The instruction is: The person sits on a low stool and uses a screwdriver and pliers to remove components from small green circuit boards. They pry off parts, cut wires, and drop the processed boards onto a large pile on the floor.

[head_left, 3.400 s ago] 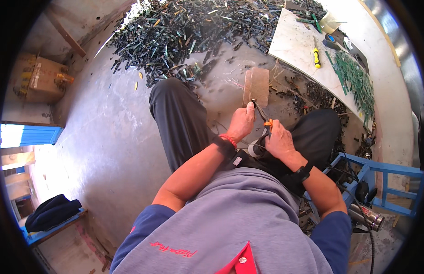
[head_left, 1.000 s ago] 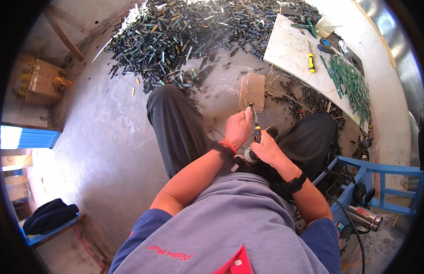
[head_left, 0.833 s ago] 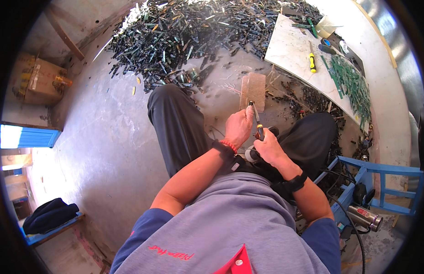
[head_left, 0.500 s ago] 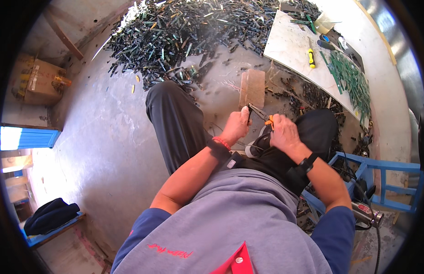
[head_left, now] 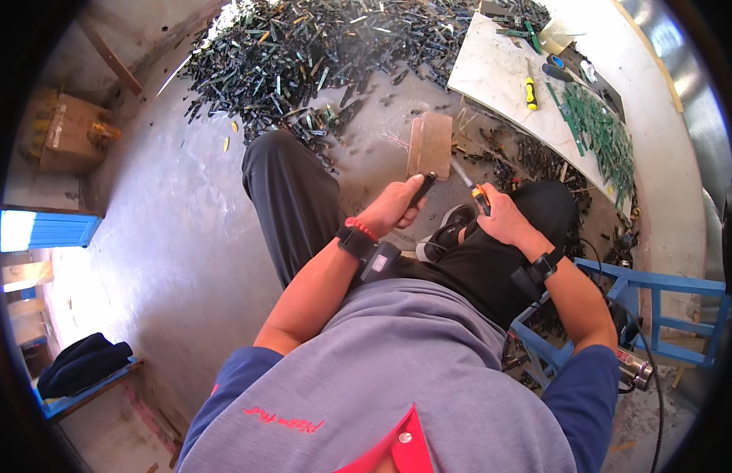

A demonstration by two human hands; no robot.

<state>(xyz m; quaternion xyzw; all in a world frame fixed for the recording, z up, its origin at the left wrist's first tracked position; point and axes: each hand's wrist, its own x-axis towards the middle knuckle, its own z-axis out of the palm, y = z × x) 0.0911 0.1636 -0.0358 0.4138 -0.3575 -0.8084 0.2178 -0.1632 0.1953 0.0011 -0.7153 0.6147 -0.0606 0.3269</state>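
My left hand (head_left: pixel 389 209) is closed round a short black strip-shaped piece (head_left: pixel 422 189), with the thumb along its top. To its right, my right hand (head_left: pixel 504 218) grips a hand tool with an orange-and-black handle (head_left: pixel 482 199). The tool's slim metal end points up and left, apart from the black piece; its exact kind is unclear. Just beyond my left hand lies a reddish-brown block (head_left: pixel 431 140) on the floor.
A large heap of dark strips (head_left: pixel 318 59) covers the far floor. On a pale board (head_left: pixel 500 79) at far right lie a yellow screwdriver (head_left: pixel 531 93) and many green strips (head_left: pixel 602 142). A blue stool frame (head_left: pixel 657 315) stands right; a cardboard box (head_left: pixel 70 134) sits far left.
My hands have drawn apart, and the tool's metal end has come away from the black piece. My left hand has shifted left and the piece now shows more fully.
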